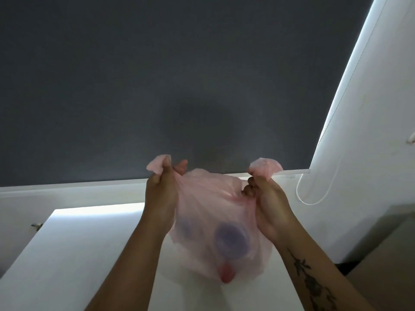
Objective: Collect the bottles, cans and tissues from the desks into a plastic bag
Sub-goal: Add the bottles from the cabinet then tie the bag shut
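A thin pink plastic bag (215,221) hangs over the white desk (74,254), held up between both hands. My left hand (160,194) grips the bag's left handle, whose end sticks out above the fist. My right hand (267,203) grips the right handle in the same way. The two handles are pulled apart. Through the plastic I make out two round purple shapes (228,236) and a reddish lump (225,273) at the bottom. What these things are is too blurred to tell.
A dark grey roller blind (179,75) fills the wall behind the desk. A white sill (78,187) runs below it. A white wall (370,131) with a looped bead cord (314,198) stands at the right. A grey surface (386,265) lies at the lower right.
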Action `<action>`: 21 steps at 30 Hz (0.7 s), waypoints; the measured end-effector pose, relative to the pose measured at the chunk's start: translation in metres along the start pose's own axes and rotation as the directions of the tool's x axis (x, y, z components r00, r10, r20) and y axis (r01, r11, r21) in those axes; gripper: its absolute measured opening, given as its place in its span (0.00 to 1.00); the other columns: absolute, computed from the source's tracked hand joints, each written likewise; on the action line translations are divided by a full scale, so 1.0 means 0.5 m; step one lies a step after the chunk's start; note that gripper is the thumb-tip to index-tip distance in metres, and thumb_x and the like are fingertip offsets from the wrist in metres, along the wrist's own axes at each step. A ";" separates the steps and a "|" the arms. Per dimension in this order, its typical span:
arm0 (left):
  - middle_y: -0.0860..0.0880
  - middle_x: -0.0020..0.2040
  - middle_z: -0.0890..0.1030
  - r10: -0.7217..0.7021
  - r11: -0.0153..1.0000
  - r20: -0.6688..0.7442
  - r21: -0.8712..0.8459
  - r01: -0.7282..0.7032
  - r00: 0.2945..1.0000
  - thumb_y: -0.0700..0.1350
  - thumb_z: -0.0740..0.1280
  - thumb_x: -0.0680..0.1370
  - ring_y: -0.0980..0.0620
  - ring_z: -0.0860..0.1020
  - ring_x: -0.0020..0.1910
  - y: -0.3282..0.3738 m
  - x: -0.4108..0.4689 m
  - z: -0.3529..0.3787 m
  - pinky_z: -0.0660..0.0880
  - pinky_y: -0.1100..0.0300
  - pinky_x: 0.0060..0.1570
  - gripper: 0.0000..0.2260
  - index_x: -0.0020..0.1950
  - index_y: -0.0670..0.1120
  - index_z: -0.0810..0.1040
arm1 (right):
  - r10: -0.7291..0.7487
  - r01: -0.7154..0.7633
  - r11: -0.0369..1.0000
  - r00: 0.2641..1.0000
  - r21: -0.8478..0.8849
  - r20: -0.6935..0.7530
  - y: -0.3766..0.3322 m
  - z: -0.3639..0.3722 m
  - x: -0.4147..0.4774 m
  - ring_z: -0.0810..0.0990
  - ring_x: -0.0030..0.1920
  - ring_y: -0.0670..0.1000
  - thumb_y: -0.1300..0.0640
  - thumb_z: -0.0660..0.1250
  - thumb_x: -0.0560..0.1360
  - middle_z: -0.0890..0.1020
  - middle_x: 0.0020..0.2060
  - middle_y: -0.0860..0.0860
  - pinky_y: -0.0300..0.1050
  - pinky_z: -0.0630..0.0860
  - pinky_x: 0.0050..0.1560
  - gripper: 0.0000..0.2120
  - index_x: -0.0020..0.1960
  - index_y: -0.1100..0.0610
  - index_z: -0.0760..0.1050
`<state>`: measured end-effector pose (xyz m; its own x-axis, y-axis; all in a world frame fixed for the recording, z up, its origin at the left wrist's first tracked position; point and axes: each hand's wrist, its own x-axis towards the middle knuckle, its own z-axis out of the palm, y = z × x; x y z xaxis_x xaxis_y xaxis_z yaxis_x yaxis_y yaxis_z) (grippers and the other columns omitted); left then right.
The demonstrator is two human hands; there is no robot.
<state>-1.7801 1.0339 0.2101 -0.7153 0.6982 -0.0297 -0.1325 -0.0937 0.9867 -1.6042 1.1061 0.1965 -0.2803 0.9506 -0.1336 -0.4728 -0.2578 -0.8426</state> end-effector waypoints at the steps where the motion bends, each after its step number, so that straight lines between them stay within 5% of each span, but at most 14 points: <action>1: 0.52 0.51 0.86 -0.015 0.997 0.074 -0.073 0.021 0.997 0.57 0.55 0.83 0.50 0.84 0.51 0.004 -0.005 0.009 0.78 0.54 0.53 0.19 0.50 0.48 0.82 | 0.018 -0.021 0.999 0.998 0.040 0.053 -0.004 0.000 0.002 0.74 0.32 0.49 0.57 0.57 0.82 0.74 0.30 0.50 0.44 0.75 0.37 0.11 0.43 0.57 0.73; 4: 0.48 0.51 0.86 -0.044 0.989 0.172 -0.131 0.067 0.984 0.54 0.56 0.84 0.49 0.84 0.52 -0.008 -0.023 0.040 0.77 0.52 0.54 0.15 0.47 0.47 0.76 | 0.055 -0.053 0.999 0.987 -0.011 0.150 -0.003 -0.005 0.002 0.84 0.45 0.55 0.47 0.54 0.83 0.85 0.38 0.55 0.53 0.80 0.49 0.14 0.49 0.56 0.71; 8: 0.47 0.44 0.86 -0.134 0.989 0.098 -0.050 0.139 0.986 0.54 0.59 0.83 0.46 0.84 0.44 -0.046 -0.040 0.057 0.79 0.53 0.47 0.15 0.51 0.48 0.82 | 0.099 -0.087 0.980 0.993 -0.176 0.063 0.012 -0.021 0.006 0.76 0.30 0.50 0.42 0.55 0.81 0.75 0.26 0.50 0.41 0.74 0.32 0.16 0.46 0.53 0.72; 12: 0.49 0.41 0.83 -0.099 0.976 -0.025 0.194 0.102 0.995 0.61 0.52 0.83 0.48 0.82 0.43 -0.080 -0.047 0.059 0.78 0.57 0.42 0.21 0.50 0.54 0.82 | 0.079 -0.081 0.956 0.997 -0.283 -0.018 0.031 -0.024 0.020 0.68 0.23 0.45 0.43 0.52 0.82 0.67 0.21 0.47 0.43 0.68 0.32 0.18 0.45 0.54 0.72; 14: 0.48 0.41 0.84 -0.176 0.978 -0.050 0.107 0.180 0.983 0.63 0.53 0.81 0.48 0.83 0.43 -0.084 -0.040 0.057 0.79 0.55 0.46 0.23 0.49 0.52 0.82 | 0.041 -0.045 0.953 0.999 -0.298 -0.018 0.032 -0.020 0.026 0.67 0.23 0.44 0.44 0.52 0.82 0.66 0.22 0.46 0.42 0.68 0.35 0.17 0.45 0.54 0.72; 16: 0.48 0.43 0.85 -0.191 0.981 -0.041 -0.054 0.188 0.981 0.60 0.55 0.82 0.50 0.83 0.42 -0.071 -0.024 0.045 0.79 0.55 0.46 0.21 0.48 0.48 0.81 | 0.039 -0.042 0.972 0.999 -0.232 -0.016 0.021 -0.016 0.033 0.69 0.25 0.44 0.45 0.54 0.82 0.68 0.23 0.45 0.42 0.68 0.36 0.16 0.45 0.53 0.73; 18: 0.48 0.49 0.86 -0.097 0.984 -0.001 -0.147 0.096 0.995 0.54 0.55 0.84 0.53 0.84 0.47 -0.050 0.002 0.030 0.76 0.57 0.49 0.17 0.50 0.46 0.78 | 0.083 -0.084 0.996 0.995 0.036 0.047 0.008 -0.013 0.041 0.78 0.33 0.47 0.46 0.56 0.82 0.76 0.28 0.47 0.45 0.74 0.42 0.16 0.42 0.53 0.74; 21: 0.44 0.51 0.86 -0.093 0.898 0.154 -0.414 0.150 0.984 0.47 0.54 0.85 0.50 0.84 0.52 -0.024 0.040 0.020 0.77 0.57 0.52 0.13 0.44 0.45 0.71 | 0.086 -0.122 0.961 0.985 0.248 0.151 0.008 0.002 0.043 0.82 0.54 0.55 0.44 0.53 0.82 0.85 0.49 0.53 0.54 0.74 0.59 0.18 0.41 0.52 0.73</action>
<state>-1.7858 1.0560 0.1993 -0.5854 0.8050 -0.0962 -0.5104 -0.2737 0.8152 -1.6127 1.1254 0.1909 -0.4430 0.8877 -0.1251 -0.6275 -0.4067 -0.6640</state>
